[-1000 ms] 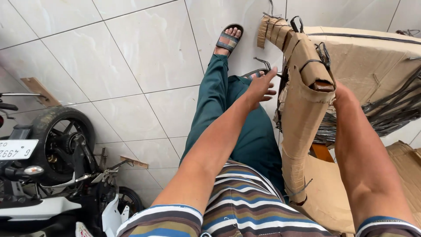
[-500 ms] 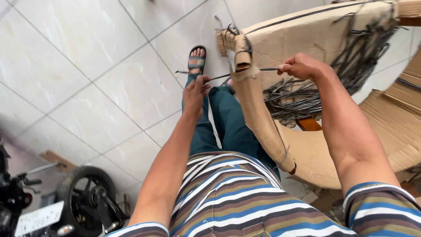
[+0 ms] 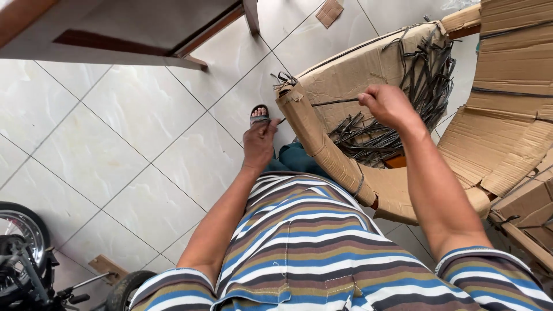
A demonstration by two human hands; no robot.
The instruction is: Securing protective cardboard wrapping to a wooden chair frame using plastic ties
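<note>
My right hand (image 3: 387, 105) is closed on a dark strap (image 3: 334, 102) that runs left to the edge of a cardboard-wrapped curved frame (image 3: 322, 150). Behind the strap, a tangle of dark straps (image 3: 397, 98) lies inside the cardboard. My left hand (image 3: 259, 144) hovers palm down beside the frame's outer edge, fingers near the strap's end by my sandalled foot (image 3: 259, 114). Whether the left fingers pinch the strap is unclear. My striped shirt (image 3: 311, 247) fills the lower view.
More folded cardboard (image 3: 507, 115) stacks up at right. A wooden furniture piece (image 3: 132, 29) stands at top left on the white tiled floor (image 3: 115, 144). A motorbike wheel (image 3: 23, 236) and parts sit at bottom left. A small cardboard scrap (image 3: 329, 11) lies on the floor.
The view has swung up and right; the motorbike slid toward the bottom left. My right hand came onto the strap and drew it rightwards; my left hand lowered beside the frame's edge.
</note>
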